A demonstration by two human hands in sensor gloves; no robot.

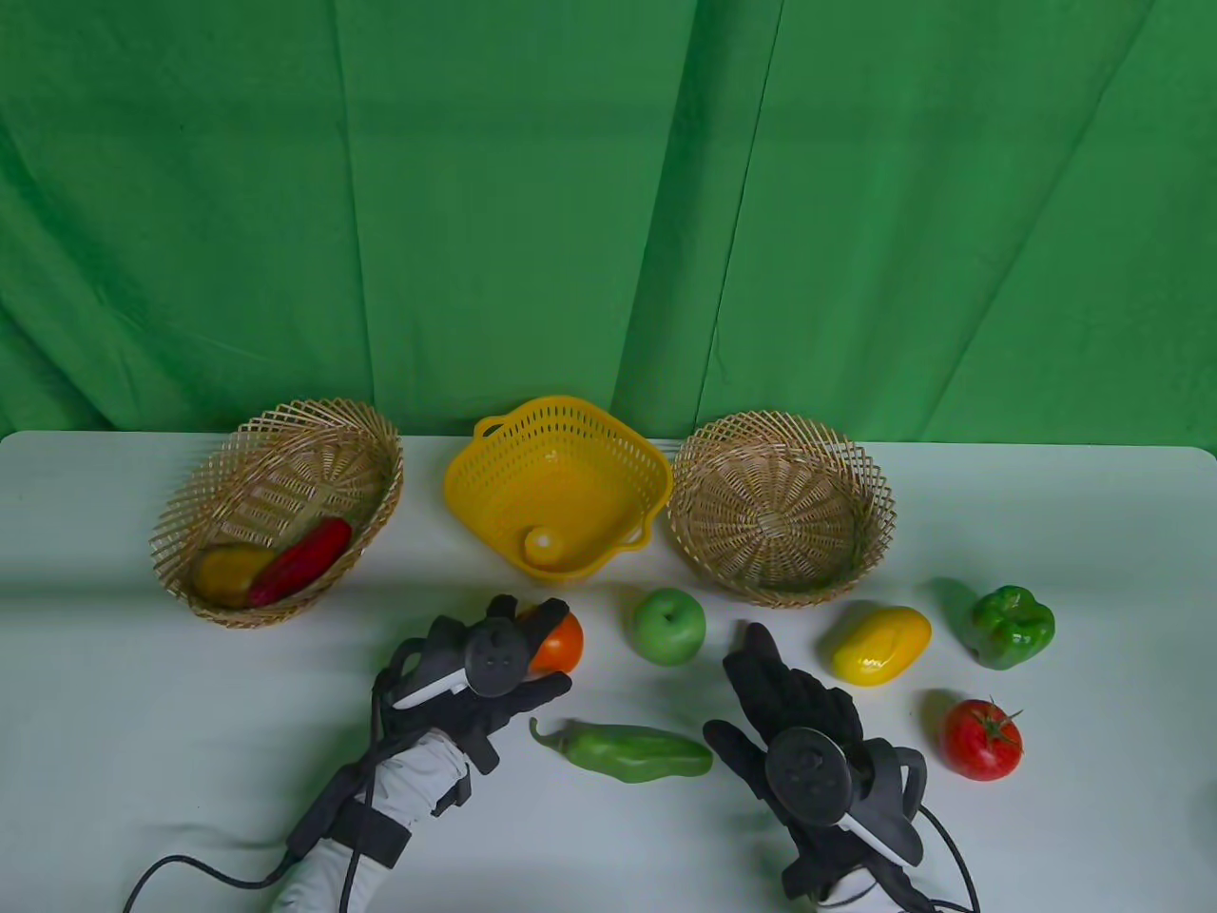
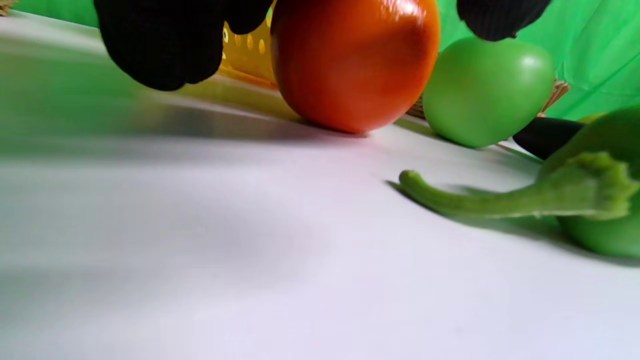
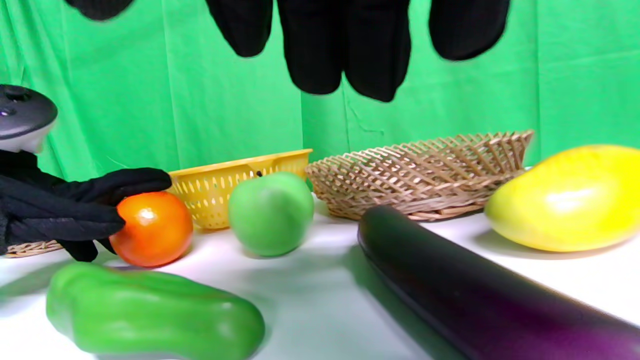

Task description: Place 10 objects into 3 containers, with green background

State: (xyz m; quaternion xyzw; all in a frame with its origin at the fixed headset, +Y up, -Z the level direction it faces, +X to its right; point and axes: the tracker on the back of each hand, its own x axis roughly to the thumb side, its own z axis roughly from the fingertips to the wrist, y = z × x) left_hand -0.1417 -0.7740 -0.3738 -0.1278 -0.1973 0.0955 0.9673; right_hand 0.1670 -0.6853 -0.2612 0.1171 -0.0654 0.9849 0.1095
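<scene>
My left hand [image 1: 556, 649] grips an orange tomato [image 1: 563, 639] that rests on the white table [image 1: 190, 723] in front of the yellow plastic basket [image 1: 556, 475]. The left wrist view shows the tomato [image 2: 355, 65] on the table between my fingers [image 2: 160, 45]. My right hand [image 1: 751, 685] is open, its fingers [image 3: 345, 45] spread above a dark purple eggplant [image 3: 475, 300]. The hand hides the eggplant in the table view. A long green pepper [image 1: 623, 751] lies between my hands.
A green apple [image 1: 670, 625], yellow mango [image 1: 881, 645], green bell pepper [image 1: 1012, 626] and red tomato [image 1: 982, 740] lie on the table. The left wicker basket [image 1: 285, 447] holds a brownish and a red item. The right wicker basket [image 1: 780, 447] holds nothing. The yellow basket holds one pale item.
</scene>
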